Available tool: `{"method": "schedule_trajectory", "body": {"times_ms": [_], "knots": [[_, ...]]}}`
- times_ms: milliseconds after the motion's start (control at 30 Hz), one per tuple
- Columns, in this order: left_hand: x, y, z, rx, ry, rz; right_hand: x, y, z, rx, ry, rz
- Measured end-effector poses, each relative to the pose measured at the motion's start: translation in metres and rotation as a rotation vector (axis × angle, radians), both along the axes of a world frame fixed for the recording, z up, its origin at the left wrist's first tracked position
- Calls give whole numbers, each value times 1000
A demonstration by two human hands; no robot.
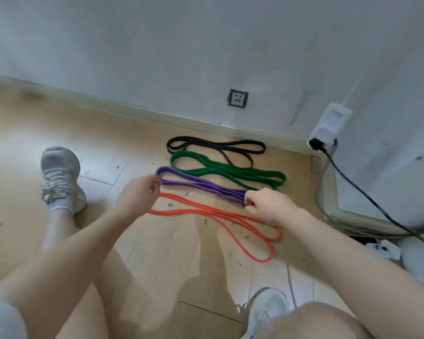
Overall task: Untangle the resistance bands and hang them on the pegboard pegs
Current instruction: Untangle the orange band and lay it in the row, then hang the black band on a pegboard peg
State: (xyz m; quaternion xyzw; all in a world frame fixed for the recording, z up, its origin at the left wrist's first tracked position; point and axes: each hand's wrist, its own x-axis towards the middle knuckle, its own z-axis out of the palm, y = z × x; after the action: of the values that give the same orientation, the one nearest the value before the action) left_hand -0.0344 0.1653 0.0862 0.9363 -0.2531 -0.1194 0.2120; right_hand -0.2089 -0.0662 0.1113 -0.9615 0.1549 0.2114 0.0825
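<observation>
Several resistance bands lie side by side on the wooden floor near the wall: a black band (pixel 216 146) farthest away, then a green band (pixel 227 171), a purple band (pixel 201 184) and a thin orange band (pixel 220 216) nearest me. My right hand (pixel 267 206) grips the right end of the purple band. My left hand (pixel 138 194) is at the purple band's left end with curled fingers; whether it holds the band or the orange one I cannot tell. No pegboard is in view.
My two shoes (pixel 60 177) (pixel 267 307) flank the bands. A wall socket (pixel 238 98) sits above the skirting board. A white plug adapter (pixel 328 126) with a black cable (pixel 367 196) stands at the right, beside a pipe along the corner.
</observation>
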Motion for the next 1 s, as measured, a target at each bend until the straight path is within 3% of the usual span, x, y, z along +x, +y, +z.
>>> {"method": "schedule_trajectory", "body": {"times_ms": [133, 200, 400, 667, 867, 1000], "knots": [[-29, 56, 74, -176, -79, 10, -9, 55, 69, 1, -133, 20], [-31, 67, 100, -174, -109, -18, -6, 76, 88, 2, -179, 45], [-6, 49, 120, -113, -151, -106, 26, 93, 80, 84, -289, -56], [126, -28, -27, -32, 64, -37, 201, 31, -71, 153, -267, -186], [273, -125, -160, -59, 232, 193, 368, -34, -214, 261, -259, -283], [313, -170, -232, -24, 364, 389, 424, -53, -257, 266, -264, -264]]}}
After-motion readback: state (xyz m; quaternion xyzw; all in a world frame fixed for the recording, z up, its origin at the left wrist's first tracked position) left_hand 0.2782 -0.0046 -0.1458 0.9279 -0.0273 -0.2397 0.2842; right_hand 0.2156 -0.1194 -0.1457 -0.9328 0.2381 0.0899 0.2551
